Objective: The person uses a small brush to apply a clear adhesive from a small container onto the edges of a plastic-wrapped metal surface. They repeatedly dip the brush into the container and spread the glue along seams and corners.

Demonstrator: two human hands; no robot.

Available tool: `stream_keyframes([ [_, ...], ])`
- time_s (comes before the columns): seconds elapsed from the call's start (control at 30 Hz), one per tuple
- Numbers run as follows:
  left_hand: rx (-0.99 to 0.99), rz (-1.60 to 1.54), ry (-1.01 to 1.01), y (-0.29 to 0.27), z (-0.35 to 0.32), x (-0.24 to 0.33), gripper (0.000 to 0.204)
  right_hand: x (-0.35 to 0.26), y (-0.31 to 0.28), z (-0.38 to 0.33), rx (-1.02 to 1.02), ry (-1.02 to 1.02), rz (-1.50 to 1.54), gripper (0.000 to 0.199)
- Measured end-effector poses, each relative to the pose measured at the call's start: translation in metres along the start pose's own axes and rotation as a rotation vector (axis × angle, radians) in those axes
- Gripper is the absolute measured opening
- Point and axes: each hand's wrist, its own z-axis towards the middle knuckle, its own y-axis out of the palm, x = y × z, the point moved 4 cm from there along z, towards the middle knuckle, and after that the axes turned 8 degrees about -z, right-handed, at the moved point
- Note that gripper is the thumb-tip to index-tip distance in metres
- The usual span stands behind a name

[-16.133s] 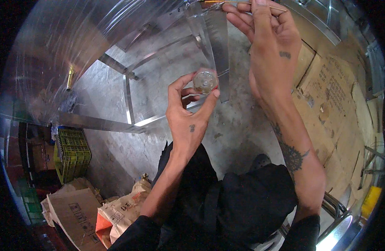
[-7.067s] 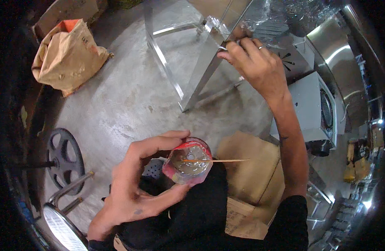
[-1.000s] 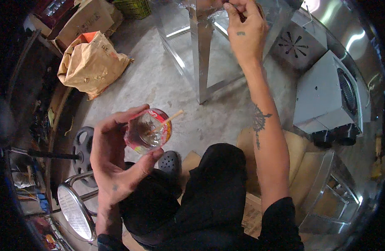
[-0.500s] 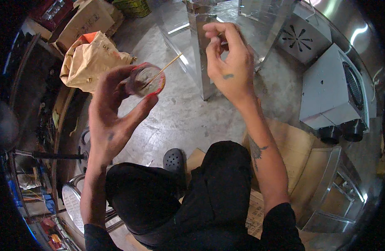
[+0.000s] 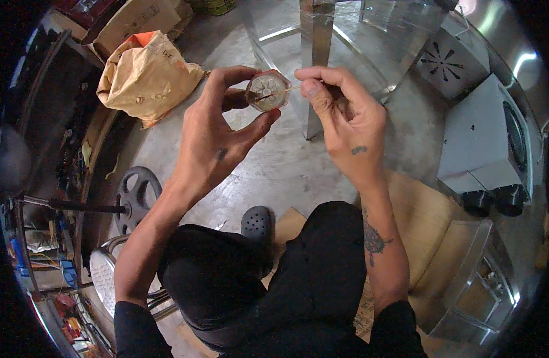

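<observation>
My left hand point(image 5: 212, 134) grips a small round clear container point(image 5: 271, 85) with a reddish rim between thumb and fingers. Its open-looking round side is turned toward me. A thin wooden stick point(image 5: 290, 90) reaches out of the container to the right. The stick's outer end is pinched between the thumb and forefinger of my right hand point(image 5: 355, 122), whose other fingers are curled in. Both hands are raised in front of me, above the concrete floor. What lies inside the container is too small to make out.
A tan sack point(image 5: 146, 80) stands at the far left by a cardboard box point(image 5: 128, 27). A metal-legged frame point(image 5: 316, 48) rises ahead. At right are a grey fan box point(image 5: 483, 140) and flattened cardboard point(image 5: 420, 215). A stool point(image 5: 101, 271) is at lower left.
My right hand has come down and closed on the free end of the stick. My left hand has moved right with the container, bringing both hands close together.
</observation>
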Motion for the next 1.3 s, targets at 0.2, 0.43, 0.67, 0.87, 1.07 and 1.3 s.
stream_keyframes([
  [0.2, -0.020, 0.115, 0.059, 0.000, -0.002, 0.007, 0.063, -0.007, 0.004, -0.002, -0.089, -0.042, 0.022, 0.016],
  [0.43, 0.027, 0.261, 0.215, 0.001, -0.001, 0.008, 0.066, -0.019, -0.001, -0.004, 0.089, -0.179, -0.302, 0.011],
  [0.67, 0.039, 0.297, 0.287, 0.004, 0.001, 0.010, 0.067, -0.015, 0.002, -0.004, 0.073, -0.234, -0.306, 0.011],
  [0.87, 0.048, 0.224, 0.214, 0.010, 0.004, 0.007, 0.065, -0.008, -0.004, -0.004, 0.121, -0.086, -0.211, 0.014],
  [1.07, 0.034, 0.118, 0.122, 0.010, 0.018, 0.002, 0.062, 0.000, -0.007, 0.002, 0.145, -0.006, -0.165, 0.017],
  [1.3, 0.048, 0.002, 0.029, 0.017, 0.045, 0.003, 0.058, 0.021, -0.007, 0.021, 0.282, 0.054, 0.155, 0.025],
])
